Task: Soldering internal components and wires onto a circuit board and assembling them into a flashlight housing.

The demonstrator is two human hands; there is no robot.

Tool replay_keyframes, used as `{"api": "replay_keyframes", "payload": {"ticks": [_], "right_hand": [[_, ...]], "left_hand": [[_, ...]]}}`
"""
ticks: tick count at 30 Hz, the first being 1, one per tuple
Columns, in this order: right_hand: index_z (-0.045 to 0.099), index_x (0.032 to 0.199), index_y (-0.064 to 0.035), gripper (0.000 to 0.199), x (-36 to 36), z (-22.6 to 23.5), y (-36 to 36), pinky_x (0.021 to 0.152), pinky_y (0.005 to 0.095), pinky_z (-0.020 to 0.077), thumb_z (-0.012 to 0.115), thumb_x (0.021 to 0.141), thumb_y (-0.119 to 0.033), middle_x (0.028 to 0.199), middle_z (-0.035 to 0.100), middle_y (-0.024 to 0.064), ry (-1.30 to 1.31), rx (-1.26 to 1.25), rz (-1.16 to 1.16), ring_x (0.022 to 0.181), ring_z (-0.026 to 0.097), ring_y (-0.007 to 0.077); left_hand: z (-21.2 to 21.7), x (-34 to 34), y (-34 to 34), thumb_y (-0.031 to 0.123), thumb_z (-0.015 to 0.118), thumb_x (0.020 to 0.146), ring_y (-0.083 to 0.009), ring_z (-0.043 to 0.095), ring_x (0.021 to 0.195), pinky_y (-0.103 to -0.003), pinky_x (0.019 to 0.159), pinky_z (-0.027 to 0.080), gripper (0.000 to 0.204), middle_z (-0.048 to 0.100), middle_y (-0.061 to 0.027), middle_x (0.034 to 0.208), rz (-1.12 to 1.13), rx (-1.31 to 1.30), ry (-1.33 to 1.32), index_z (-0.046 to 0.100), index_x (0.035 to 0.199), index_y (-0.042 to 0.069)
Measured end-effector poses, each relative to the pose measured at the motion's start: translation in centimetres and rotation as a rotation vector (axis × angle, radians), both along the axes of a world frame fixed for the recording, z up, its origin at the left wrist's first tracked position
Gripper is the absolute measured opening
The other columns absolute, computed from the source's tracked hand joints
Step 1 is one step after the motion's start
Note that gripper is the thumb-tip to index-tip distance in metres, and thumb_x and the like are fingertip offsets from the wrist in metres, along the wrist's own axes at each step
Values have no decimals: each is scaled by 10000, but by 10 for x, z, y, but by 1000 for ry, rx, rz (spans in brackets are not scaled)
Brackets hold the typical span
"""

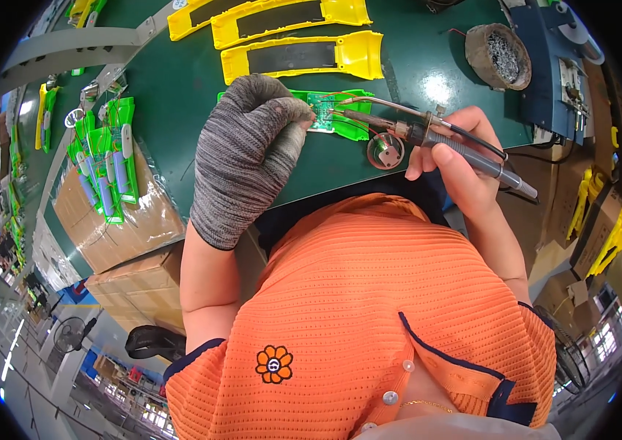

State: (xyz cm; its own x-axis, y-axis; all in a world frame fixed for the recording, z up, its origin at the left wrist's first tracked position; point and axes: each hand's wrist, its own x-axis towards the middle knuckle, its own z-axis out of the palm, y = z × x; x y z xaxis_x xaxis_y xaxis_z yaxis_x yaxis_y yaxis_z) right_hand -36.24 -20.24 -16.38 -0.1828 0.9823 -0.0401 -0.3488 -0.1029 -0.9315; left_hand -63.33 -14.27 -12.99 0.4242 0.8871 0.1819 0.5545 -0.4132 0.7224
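Observation:
My left hand (245,150), in a grey knitted glove, is closed over the left part of a green plastic casing (355,129). Its fingertips pinch together at the left edge of a small green circuit board (320,110) in the casing; what lies between them is hidden. My right hand (461,158) is wrapped round the grey handle of a soldering iron (481,161), which has a thin metal tube along its upper side. The iron's tip points left and reaches the board. Thin red and black wires run from the board toward a round metal part (385,151) near the table's front edge.
Yellow plastic casings (303,57) with black inlays lie across the back. A round pot of metal scraps (500,57) stands at the back right, beside a blue machine (545,44). Green casings with blue cylindrical cells (105,169) lie on cardboard (116,231) at left.

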Motion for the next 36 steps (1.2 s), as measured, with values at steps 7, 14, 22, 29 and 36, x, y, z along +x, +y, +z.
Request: {"api": "replay_keyframes", "payload": {"ticks": [7,14,22,29,36], "right_hand": [[468,1021,23,181,-7,0,3,706,335,565,617,920,23,920,691,173,-56,5,15,759,678,186],[494,1022,23,187,-7,-1,2,709,307,570,646,915,6,900,702,148,-122,3,20,780,686,164],[525,1024,19,198,-7,-2,2,710,284,565,680,905,-19,875,701,116,-192,11,61,790,690,148],[533,1017,16,188,-7,-2,2,712,276,559,679,904,-17,863,700,114,-195,22,69,785,685,140],[539,1012,10,184,-9,-1,4,703,273,560,683,901,-16,860,700,111,-204,-1,65,775,686,138]], "left_hand": [[1,8,0,-36,721,751,-226,652,808,-303,698,537,176,625,-87,935,47,69,202,683,895,57],[2,12,1,-18,731,744,-258,654,789,-321,687,540,153,631,-102,902,62,88,261,688,876,47],[1,12,1,-17,732,745,-260,649,785,-322,683,536,152,623,-104,896,57,98,248,683,874,47],[1,12,3,-19,734,748,-255,648,782,-318,682,533,149,616,-97,893,41,83,249,676,871,42],[3,11,3,-18,734,752,-252,650,797,-312,693,534,152,626,-96,907,40,71,252,685,883,41]]}}
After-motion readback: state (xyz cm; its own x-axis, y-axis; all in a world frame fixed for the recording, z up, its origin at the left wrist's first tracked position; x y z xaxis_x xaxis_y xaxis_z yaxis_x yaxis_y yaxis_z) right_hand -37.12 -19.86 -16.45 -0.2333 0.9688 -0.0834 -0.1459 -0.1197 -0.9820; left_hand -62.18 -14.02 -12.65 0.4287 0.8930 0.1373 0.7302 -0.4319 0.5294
